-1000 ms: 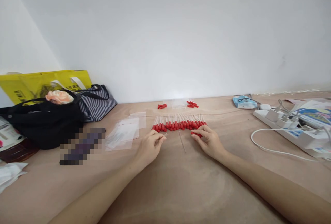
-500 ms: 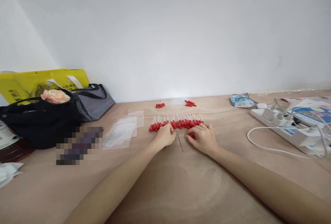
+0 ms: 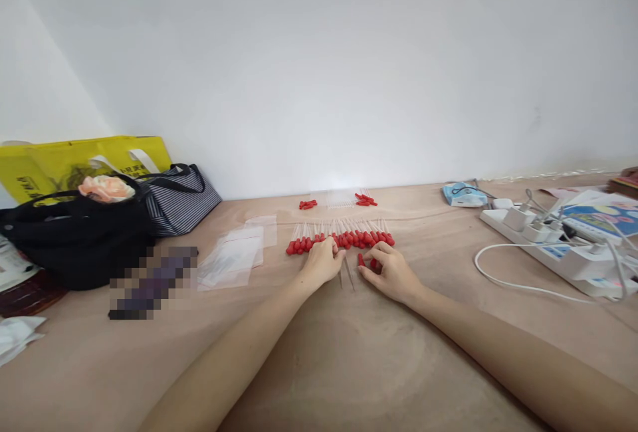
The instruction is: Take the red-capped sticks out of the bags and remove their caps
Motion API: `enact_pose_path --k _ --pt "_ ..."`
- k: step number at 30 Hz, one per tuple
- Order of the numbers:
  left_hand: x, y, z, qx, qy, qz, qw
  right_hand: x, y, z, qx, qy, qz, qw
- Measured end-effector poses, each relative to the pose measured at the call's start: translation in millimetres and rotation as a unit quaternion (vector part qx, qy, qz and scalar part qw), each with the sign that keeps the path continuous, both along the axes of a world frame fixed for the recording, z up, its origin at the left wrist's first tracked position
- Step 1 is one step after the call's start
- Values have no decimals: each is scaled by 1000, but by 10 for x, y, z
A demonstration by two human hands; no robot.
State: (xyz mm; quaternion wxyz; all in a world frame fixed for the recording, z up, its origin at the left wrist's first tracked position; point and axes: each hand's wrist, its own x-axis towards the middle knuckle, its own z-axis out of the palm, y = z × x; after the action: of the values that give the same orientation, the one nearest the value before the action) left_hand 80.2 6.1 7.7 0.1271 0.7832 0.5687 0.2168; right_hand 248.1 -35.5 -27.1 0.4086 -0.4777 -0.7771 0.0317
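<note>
Across the middle of the table lies a row of thin clear droppers with red bulbs (image 3: 351,239), bulb ends toward me. My left hand (image 3: 323,262) is closed at the near edge of the row. From under its fingers a thin tube (image 3: 341,279) sticks out toward me; the grip itself is hidden. Just right of it lies another thin tube (image 3: 350,274). My right hand (image 3: 393,272) has thumb and fingers curled together, a small red bulb (image 3: 361,259) at their tips. More red shows beneath its fingers, partly covered.
Farther back lie two small piles of red bulbs (image 3: 308,205) and clear tubes (image 3: 340,198). Clear plastic bags (image 3: 232,256) are at left, near a black bag (image 3: 74,242) and striped bag (image 3: 182,199). At right are a power strip (image 3: 543,249), cables and a blue mask (image 3: 464,194).
My left hand has shifted slightly right, and a thin tube now shows below it. A red bulb has come into sight at my right fingertips.
</note>
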Motion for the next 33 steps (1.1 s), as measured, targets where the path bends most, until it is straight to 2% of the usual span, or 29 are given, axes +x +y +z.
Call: enact_pose_path --k 5,9,16,21,25,30,33 --pt "-43 -63 -50 17 -45 -7 999 24 28 13 22 59 -10 998" --pt "-81 -104 -106 26 -79 -17 996 118 95 47 34 67 -64 995" --pt "-403 -338 -188 12 -172 -104 980 228 265 135 18 -24 -158 987" --pt "-670 -469 -143 -7 -174 -145 974 210 357 146 30 -90 -159 983" --pt "-730 -473 -134 -10 -177 -155 972 206 394 120 49 -114 -150 981" --pt "-724 -472 -125 16 -140 -152 978 221 316 146 75 -22 -159 984" --pt "-730 -480 -96 122 -89 -133 979 190 151 190 68 44 -122 989"
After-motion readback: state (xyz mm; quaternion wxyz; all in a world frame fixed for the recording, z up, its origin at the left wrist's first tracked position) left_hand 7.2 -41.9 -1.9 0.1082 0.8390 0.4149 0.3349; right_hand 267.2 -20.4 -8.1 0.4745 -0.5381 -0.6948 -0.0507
